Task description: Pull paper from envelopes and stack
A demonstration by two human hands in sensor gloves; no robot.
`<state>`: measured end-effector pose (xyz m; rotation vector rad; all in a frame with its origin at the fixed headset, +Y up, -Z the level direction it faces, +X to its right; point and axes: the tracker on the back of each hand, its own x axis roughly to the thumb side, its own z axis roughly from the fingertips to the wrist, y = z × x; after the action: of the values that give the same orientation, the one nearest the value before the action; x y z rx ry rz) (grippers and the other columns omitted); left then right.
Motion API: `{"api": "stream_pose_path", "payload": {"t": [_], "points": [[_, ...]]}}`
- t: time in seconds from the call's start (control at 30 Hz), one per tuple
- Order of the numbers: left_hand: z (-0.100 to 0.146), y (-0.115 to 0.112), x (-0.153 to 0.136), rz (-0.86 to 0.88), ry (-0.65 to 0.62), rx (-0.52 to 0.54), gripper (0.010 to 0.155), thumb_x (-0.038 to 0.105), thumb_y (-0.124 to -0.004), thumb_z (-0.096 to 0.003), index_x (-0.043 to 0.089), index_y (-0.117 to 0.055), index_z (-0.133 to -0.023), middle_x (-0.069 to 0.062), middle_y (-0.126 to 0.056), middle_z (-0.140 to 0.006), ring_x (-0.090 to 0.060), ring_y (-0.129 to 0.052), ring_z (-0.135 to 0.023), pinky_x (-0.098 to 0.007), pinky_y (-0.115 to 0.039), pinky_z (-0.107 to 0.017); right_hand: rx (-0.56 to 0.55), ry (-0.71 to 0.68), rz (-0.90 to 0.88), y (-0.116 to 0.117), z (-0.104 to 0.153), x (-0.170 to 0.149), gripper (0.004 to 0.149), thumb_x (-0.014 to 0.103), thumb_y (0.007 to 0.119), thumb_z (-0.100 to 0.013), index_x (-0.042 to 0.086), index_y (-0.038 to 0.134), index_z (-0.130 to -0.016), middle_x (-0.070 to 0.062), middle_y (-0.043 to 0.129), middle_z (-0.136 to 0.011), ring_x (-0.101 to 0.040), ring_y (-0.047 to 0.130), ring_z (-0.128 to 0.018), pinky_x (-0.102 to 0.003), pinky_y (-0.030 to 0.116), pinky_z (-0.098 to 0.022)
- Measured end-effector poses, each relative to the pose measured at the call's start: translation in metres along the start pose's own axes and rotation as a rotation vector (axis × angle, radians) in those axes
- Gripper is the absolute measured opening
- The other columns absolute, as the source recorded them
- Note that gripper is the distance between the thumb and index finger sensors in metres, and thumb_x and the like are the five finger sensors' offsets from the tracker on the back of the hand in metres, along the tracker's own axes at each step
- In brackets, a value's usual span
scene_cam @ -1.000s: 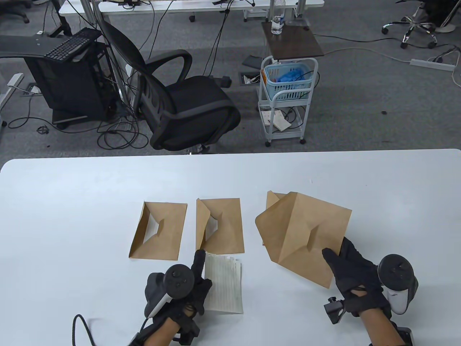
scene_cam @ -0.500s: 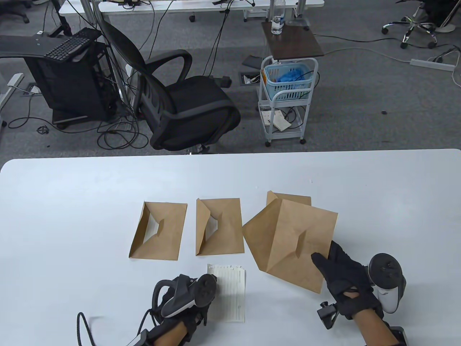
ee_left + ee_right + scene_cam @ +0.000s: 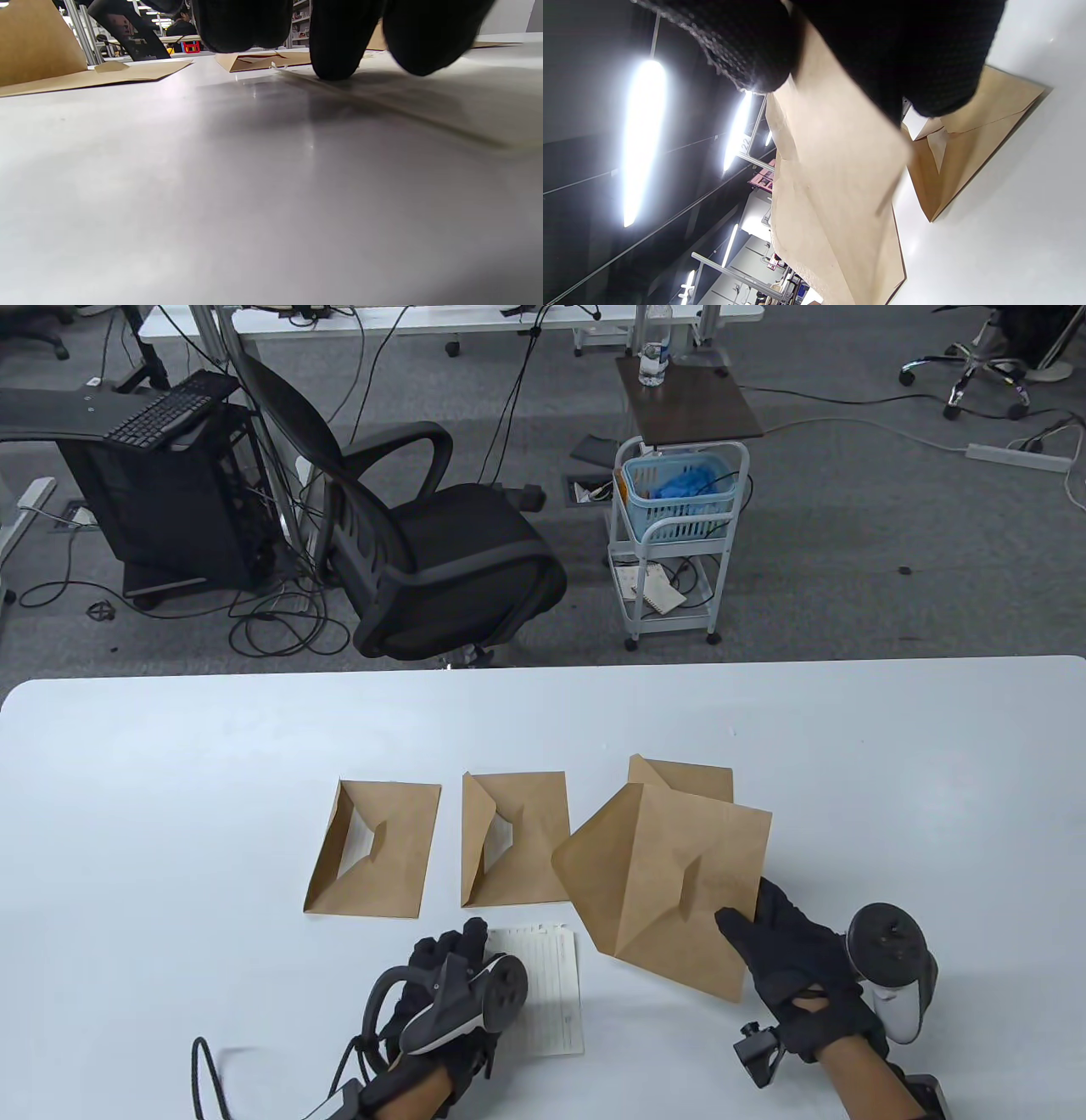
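Observation:
My right hand (image 3: 768,933) pinches the near right corner of a brown envelope (image 3: 670,886) and holds it lifted above the table, flap pointing left. The right wrist view shows the envelope (image 3: 835,190) between thumb and fingers. Another envelope (image 3: 687,777) lies on the table behind it. Two opened envelopes lie to the left, one (image 3: 373,848) and one (image 3: 517,840), each with white paper showing in the opening. My left hand (image 3: 454,976) rests with fingertips (image 3: 335,46) pressing on a lined paper sheet (image 3: 551,993) flat on the table.
The white table (image 3: 170,780) stretches wide on the left and far side. Beyond its far edge stand a black office chair (image 3: 424,551) and a white cart with a blue basket (image 3: 679,500).
My right hand carried the lifted envelope leftward and nearer, uncovering more of the envelope behind it. My left hand pulled back, turned, and now presses on the lined sheet, which shifted slightly.

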<state>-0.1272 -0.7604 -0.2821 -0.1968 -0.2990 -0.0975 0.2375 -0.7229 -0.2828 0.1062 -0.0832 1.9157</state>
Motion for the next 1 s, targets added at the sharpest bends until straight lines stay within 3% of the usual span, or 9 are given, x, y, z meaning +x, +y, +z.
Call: {"api": "stream_pose_path", "payload": {"t": [0.1, 0.23, 0.43, 0.57, 0.77, 1.0], "points": [[0.0, 0.003, -0.003, 0.011, -0.001, -0.017, 0.06, 0.049, -0.083, -0.049, 0.028, -0.07, -0.104, -0.016, -0.048, -0.116, -0.043, -0.063, -0.104, -0.065, -0.044, -0.076, -0.004, -0.006, -0.006, -0.002, 0.001, 0.002, 0.052, 0.029, 0.083, -0.051, 0.013, 0.069, -0.098, -0.009, 0.098, -0.072, -0.019, 0.109, -0.043, -0.042, 0.088, -0.043], [0.006, 0.018, -0.009, 0.05, -0.008, 0.073, 0.068, 0.051, -0.081, -0.0493, 0.033, -0.057, -0.11, -0.012, -0.044, -0.119, -0.045, -0.055, -0.108, -0.065, -0.04, -0.078, -0.003, -0.009, -0.013, -0.006, 0.002, 0.004, 0.052, 0.029, 0.083, -0.051, 0.012, 0.069, -0.098, -0.01, 0.098, -0.073, -0.019, 0.109, -0.044, -0.042, 0.088, -0.044], [0.016, 0.047, -0.029, 0.051, 0.011, 0.349, 0.077, 0.06, -0.072, -0.05, 0.039, -0.034, -0.114, -0.009, -0.025, -0.122, -0.045, -0.03, -0.115, -0.066, -0.02, -0.079, 0.006, -0.008, -0.024, -0.009, 0.006, 0.007, 0.051, 0.029, 0.082, -0.051, 0.012, 0.069, -0.098, -0.01, 0.098, -0.073, -0.019, 0.109, -0.044, -0.042, 0.087, -0.044], [0.022, 0.045, -0.04, 0.044, 0.028, 0.441, 0.079, 0.061, -0.07, -0.0504, 0.039, -0.03, -0.115, -0.009, -0.02, -0.122, -0.045, -0.025, -0.115, -0.067, -0.018, -0.078, 0.028, -0.007, -0.03, -0.008, 0.007, 0.007, 0.051, 0.029, 0.082, -0.051, 0.012, 0.069, -0.098, -0.01, 0.098, -0.072, -0.019, 0.109, -0.043, -0.042, 0.088, -0.043], [0.022, 0.024, -0.046, 0.038, 0.043, 0.377, 0.08, 0.062, -0.069, -0.0501, 0.04, -0.026, -0.114, -0.009, -0.015, -0.121, -0.045, -0.02, -0.115, -0.066, -0.016, -0.078, 0.049, 0.015, -0.022, -0.004, 0.009, 0.007, 0.052, 0.029, 0.082, -0.051, 0.012, 0.069, -0.098, -0.01, 0.098, -0.071, -0.019, 0.109, -0.042, -0.042, 0.088, -0.042], [0.026, 0.019, -0.047, 0.066, 0.036, 0.349, 0.081, 0.063, -0.068, -0.05, 0.04, -0.023, -0.114, -0.009, -0.013, -0.121, -0.044, -0.017, -0.115, -0.066, -0.014, -0.078, 0.103, 0.108, 0.02, -0.002, 0.013, 0.007, 0.052, 0.028, 0.082, -0.051, 0.012, 0.069, -0.099, -0.01, 0.099, -0.07, -0.019, 0.11, -0.04, -0.042, 0.088, -0.041]]}}
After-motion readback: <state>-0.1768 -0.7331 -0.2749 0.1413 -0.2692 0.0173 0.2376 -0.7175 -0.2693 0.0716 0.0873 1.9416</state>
